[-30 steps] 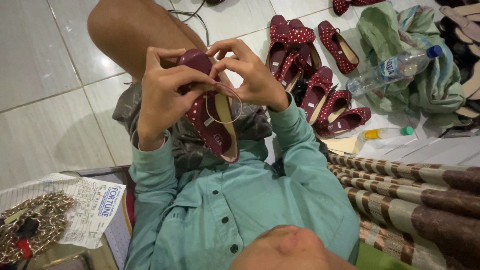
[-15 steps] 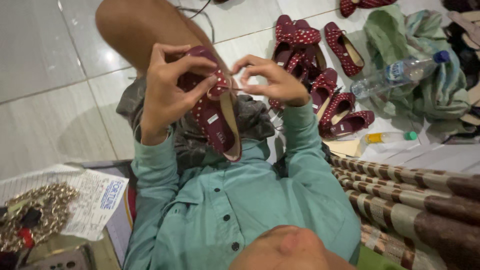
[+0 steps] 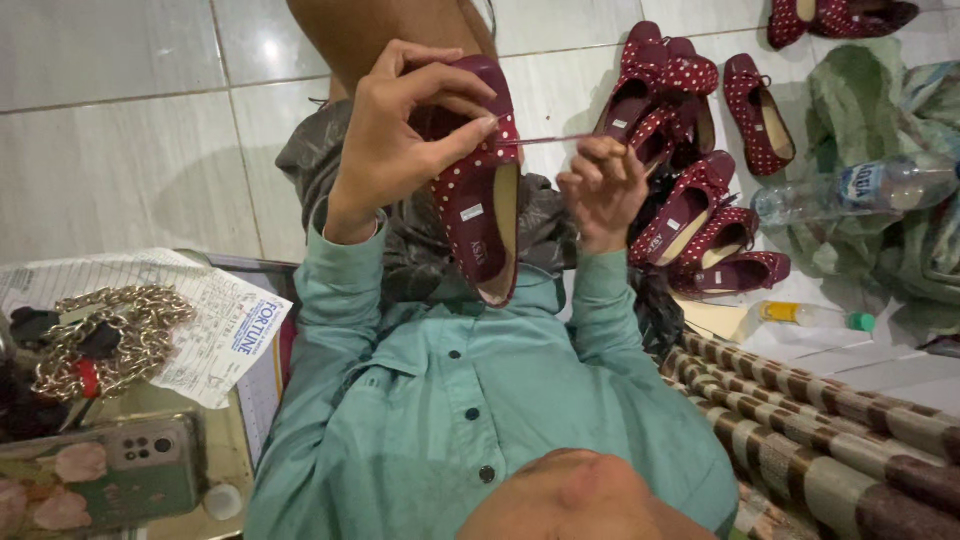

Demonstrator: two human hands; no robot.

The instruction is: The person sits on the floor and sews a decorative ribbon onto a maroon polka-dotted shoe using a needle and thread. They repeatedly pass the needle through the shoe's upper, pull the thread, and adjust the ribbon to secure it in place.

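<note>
Pale glossy floor tiles underfoot, seen from above past a teal shirt point(image 3: 470, 420)

Left hand point(image 3: 400, 140) closed around the toe end of a maroon polka-dot flat shoe point(image 3: 480, 190), thumb across the upper, fingers curled behind; shoe held upright in mid-air, above the lap, toe at 12 o'clock, heel at 6 o'clock

Right hand point(image 3: 600, 185) pinched shut on a thin thread point(image 3: 545, 140), drawn taut toward 9 o'clock to the shoe's front edge; needle, if any, too small to tell

Judged light and soft: fabric upper likely to flex under the thumb, sole somewhat stiffer, so best held at the toe or along the sole edge, not by the open collar. Thread fine and easily slipped, wanting a firm fingertip pinch

Outward at 2 o'clock, a pile of matching spotted shoes point(image 3: 690, 150) on the tiles; at 3 o'clock a clear plastic water bottle point(image 3: 850, 190) lying on green cloth point(image 3: 860, 110); at 4 o'clock a small yellow glue bottle point(image 3: 810, 316) and a striped mat point(image 3: 830, 440)

At 8 o'clock a gold chain point(image 3: 120, 330) on printed paper point(image 3: 220, 330), a phone point(image 3: 100, 475) below it
</note>
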